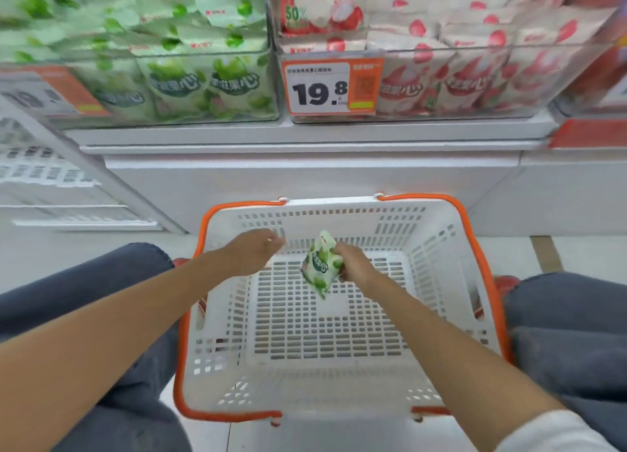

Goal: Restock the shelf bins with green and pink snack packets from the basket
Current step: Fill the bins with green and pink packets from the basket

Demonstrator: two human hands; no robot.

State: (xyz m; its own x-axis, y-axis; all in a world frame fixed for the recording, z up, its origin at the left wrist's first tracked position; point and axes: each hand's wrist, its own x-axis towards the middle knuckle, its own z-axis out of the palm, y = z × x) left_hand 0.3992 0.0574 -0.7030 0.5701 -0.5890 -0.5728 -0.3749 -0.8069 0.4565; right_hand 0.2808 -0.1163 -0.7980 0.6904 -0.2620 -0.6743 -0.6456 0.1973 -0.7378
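Note:
A white basket with an orange rim (342,202) stands on the floor between my knees. No other packet shows inside it. My right hand (356,263) grips a green snack packet (320,265) above the basket's floor. My left hand (259,248) hovers over the basket's left far side with fingers curled and nothing visible in it. Up on the shelf, a clear bin of green packets (163,61) stands at left and a clear bin of pink packets (475,58) at right.
An orange price tag reading 19.8 (332,87) hangs on the pink bin's front left. The white shelf ledge (305,136) runs across above the basket. My knees in blue jeans flank the basket. A white perforated shelf side (37,166) is at left.

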